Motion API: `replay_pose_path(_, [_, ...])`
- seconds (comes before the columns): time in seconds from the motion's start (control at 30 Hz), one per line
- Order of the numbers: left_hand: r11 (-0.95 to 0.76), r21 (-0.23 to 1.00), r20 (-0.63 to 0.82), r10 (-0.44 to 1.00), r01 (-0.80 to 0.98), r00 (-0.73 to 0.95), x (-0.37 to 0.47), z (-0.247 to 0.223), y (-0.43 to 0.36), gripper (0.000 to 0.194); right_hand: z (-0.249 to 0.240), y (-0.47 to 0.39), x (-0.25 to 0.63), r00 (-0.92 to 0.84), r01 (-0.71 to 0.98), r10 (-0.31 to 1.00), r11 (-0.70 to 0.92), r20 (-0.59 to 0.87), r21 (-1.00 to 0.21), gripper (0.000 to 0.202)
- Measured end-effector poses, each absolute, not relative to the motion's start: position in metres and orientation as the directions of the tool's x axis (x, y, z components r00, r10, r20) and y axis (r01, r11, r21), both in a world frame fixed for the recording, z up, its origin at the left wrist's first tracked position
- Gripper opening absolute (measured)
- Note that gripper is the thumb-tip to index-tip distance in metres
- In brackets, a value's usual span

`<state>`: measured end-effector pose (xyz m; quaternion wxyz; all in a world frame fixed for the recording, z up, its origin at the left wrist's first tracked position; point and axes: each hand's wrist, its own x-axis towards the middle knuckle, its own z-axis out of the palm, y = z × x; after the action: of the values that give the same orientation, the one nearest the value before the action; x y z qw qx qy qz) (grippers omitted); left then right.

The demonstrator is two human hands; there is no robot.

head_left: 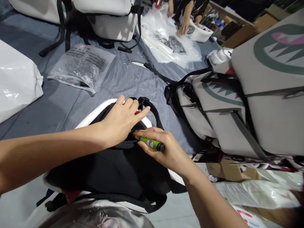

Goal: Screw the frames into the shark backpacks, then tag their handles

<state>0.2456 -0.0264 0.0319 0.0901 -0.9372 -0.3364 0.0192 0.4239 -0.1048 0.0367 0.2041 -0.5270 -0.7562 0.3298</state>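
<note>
A black-and-white backpack (111,174) lies open at the table's near edge, its black lining facing me. My left hand (124,117) is over its upper edge, fingers curled on the white rim and the little finger sticking out; the thumb is hidden. In my right hand (163,144) is a green marker pen (150,143) with a black end, gripped between thumb and fingers. Its tip points into the dark opening by my left palm, where I cannot see what it touches. A black strap (154,110) loops up behind the rim.
Light grey backpacks (220,114) with shark-mouth prints stand in a row at right. White bags (111,27) are at the back left, near a clear plastic packet (82,66). Another person's hands (184,27) work beside plastic wrapping (163,41). Cardboard boxes (228,169) lie below.
</note>
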Motion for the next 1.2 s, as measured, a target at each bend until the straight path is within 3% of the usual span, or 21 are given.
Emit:
replay_pose_path(0.2, [-0.756, -0.165, 0.004, 0.641, 0.633, 0.767, 0.249, 0.03, -0.026, 0.079, 0.037, -0.105, 0.423, -0.354, 0.668, 0.935, 0.228, -0.033, -0.708, 0.024])
replay_pose_path(0.33, [-0.8, -0.125, -0.118, 0.6, 0.587, 0.791, 0.244, 0.048, -0.018, 0.105, 0.034, -0.112, 0.425, -0.325, 0.692, 0.945, 0.213, -0.033, -0.689, 0.021])
replay_pose_path(0.43, [-0.765, -0.088, -0.269, 0.635, 0.638, 0.724, 0.23, 0.069, -0.012, 0.127, 0.028, -0.118, 0.421, -0.258, 0.656, 0.962, 0.239, 0.085, -0.716, 0.022])
replay_pose_path(0.53, [-0.708, -0.07, -0.298, 0.687, 0.703, 0.662, 0.216, 0.079, -0.014, 0.136, 0.02, -0.12, 0.411, -0.236, 0.588, 0.953, 0.297, 0.191, -0.752, 0.024])
replay_pose_path(0.73, [-0.699, -0.17, -0.255, 0.712, 0.695, 0.654, 0.216, 0.071, -0.025, 0.14, 0.007, -0.115, 0.389, -0.215, 0.543, 0.933, 0.361, 0.29, -0.758, 0.026])
replay_pose_path(0.9, [-0.697, -0.214, -0.259, 0.716, 0.685, 0.648, 0.222, 0.067, -0.024, 0.133, 0.002, -0.109, 0.38, -0.203, 0.477, 0.953, 0.297, 0.226, -0.827, 0.023])
replay_pose_path(1.1, [-0.757, -0.086, -0.268, 0.644, 0.648, 0.716, 0.211, 0.069, -0.016, 0.11, 0.004, -0.112, 0.383, -0.173, 0.433, 0.969, 0.234, 0.175, -0.871, 0.025])
replay_pose_path(1.2, [-0.749, -0.006, -0.282, 0.637, 0.663, 0.717, 0.203, 0.072, -0.013, 0.109, 0.006, -0.115, 0.385, -0.174, 0.443, 0.969, 0.238, 0.178, -0.864, 0.026])
